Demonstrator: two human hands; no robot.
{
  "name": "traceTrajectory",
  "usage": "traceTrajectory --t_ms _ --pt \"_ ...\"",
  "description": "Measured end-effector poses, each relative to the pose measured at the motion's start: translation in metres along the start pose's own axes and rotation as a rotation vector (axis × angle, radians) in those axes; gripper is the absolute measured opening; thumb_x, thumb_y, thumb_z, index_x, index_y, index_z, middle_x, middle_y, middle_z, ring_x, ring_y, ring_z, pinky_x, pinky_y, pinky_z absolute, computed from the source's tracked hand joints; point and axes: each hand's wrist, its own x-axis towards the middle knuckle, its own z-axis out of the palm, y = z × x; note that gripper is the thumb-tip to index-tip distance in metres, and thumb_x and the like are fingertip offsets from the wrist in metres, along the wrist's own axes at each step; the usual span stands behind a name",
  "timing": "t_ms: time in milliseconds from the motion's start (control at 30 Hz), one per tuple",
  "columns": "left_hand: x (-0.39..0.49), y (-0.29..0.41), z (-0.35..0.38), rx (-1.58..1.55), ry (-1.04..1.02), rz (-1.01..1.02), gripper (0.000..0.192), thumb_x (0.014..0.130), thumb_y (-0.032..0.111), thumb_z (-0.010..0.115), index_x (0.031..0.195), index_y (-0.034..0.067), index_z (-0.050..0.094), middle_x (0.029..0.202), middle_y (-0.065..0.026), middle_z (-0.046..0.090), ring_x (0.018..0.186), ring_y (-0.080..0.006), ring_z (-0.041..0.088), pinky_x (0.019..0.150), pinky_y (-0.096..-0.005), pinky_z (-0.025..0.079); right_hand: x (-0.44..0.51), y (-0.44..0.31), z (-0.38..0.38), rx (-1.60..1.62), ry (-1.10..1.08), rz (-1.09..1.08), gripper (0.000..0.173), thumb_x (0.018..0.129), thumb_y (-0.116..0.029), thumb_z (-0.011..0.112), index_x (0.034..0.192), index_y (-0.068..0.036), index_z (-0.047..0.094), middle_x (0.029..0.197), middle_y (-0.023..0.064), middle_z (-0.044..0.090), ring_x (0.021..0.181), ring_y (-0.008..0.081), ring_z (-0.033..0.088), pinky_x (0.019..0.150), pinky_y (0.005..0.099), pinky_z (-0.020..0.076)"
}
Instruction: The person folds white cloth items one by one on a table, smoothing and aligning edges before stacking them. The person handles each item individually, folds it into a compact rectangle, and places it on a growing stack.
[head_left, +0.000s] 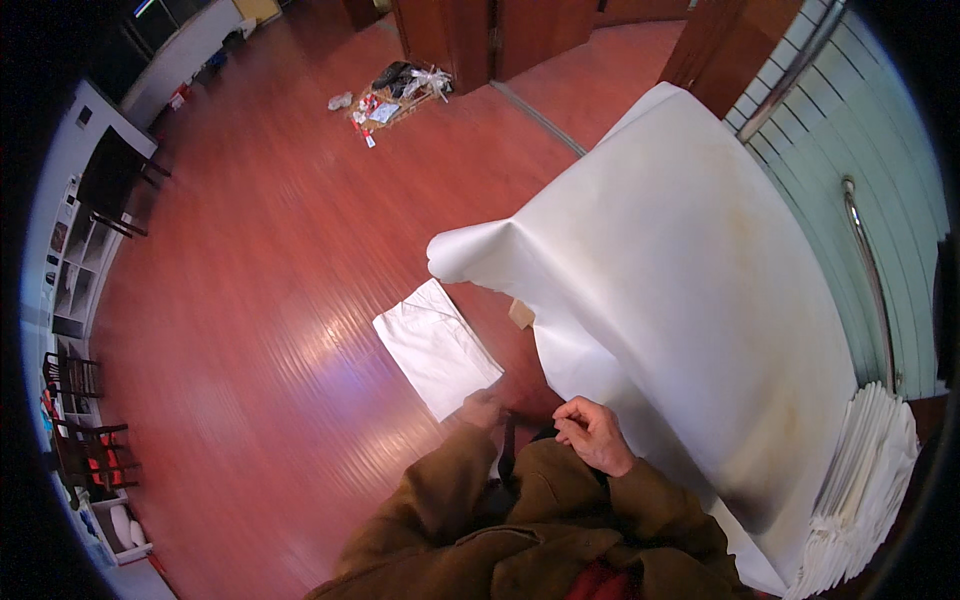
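My left hand grips the near edge of a flat, folded white sheet, which extends out over the red floor; whether it is cloth or paper I cannot tell. My right hand is in front of my body with fingers curled and thumb drawn in, and nothing shows in it. Beside that hand, a large glossy white sheet is spread over a surface on my right. Its front edge curls and hangs, and brownish stains mark it. At the lower right a stack of folded white pieces leans on this covering.
A small tan block peeks from beneath the hanging edge. Litter and plastic bags are heaped on the floor by a wooden door frame. Chairs and white shelving line the left wall. A metal rail runs along the right wall.
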Motion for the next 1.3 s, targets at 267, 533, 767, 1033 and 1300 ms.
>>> traceTrajectory --t_ms 267,533,767,1033,1300 --pt "0.096 -0.150 -0.078 -0.118 0.371 -0.280 0.012 0.084 0.012 0.069 0.091 0.002 0.066 0.067 -0.0080 0.062 0.053 -0.0198 0.058 0.045 -0.0353 0.045 0.015 0.020 0.016 -0.053 -0.033 0.109 0.011 0.094 -0.006 0.062 0.100 0.002 0.061 0.085 0.0114 0.068 0.071 0.0160 0.068 0.063 0.0321 0.0544" --pt "0.144 -0.250 -0.154 -0.593 0.033 -0.120 0.024 0.086 0.020 0.073 0.098 -0.001 0.069 0.072 -0.0077 0.063 0.059 -0.0215 0.059 0.048 -0.0361 0.046 0.012 0.031 0.028 -0.128 0.044 0.215 0.015 0.095 -0.013 0.066 0.103 -0.001 0.063 0.089 0.0127 0.068 0.072 0.0182 0.068 0.064 0.0332 0.0545" --pt "0.171 -0.254 -0.173 -0.013 0.385 -0.212 0.041 0.083 0.024 0.077 0.114 -0.001 0.069 0.092 -0.0117 0.070 0.071 -0.0258 0.067 0.057 -0.0395 0.055 0.015 0.037 0.040 -0.288 0.103 0.085 0.008 0.096 -0.008 0.062 0.097 0.000 0.062 0.081 0.0054 0.064 0.067 0.0091 0.059 0.061 0.0285 0.0490" --pt "0.190 -0.254 -0.173 0.188 0.477 -0.216 0.042 0.080 0.025 0.080 0.109 -0.004 0.072 0.106 -0.0171 0.073 0.100 -0.0265 0.067 0.088 -0.0375 0.053 0.021 0.036 0.036 -0.207 0.082 0.254 0.011 0.094 -0.010 0.065 0.103 -0.004 0.066 0.079 0.0088 0.066 0.067 0.0134 0.061 0.060 0.0324 0.0507" --pt "0.215 -0.274 -0.177 0.254 0.376 -0.201 0.048 0.079 0.035 0.078 0.110 -0.001 0.073 0.088 -0.0128 0.073 0.076 -0.0224 0.069 0.069 -0.0380 0.055 0.027 0.035 0.036 -0.225 0.080 0.332 0.014 0.094 -0.014 0.064 0.104 -0.003 0.066 0.082 0.0099 0.067 0.070 0.0144 0.064 0.062 0.0332 0.0527"
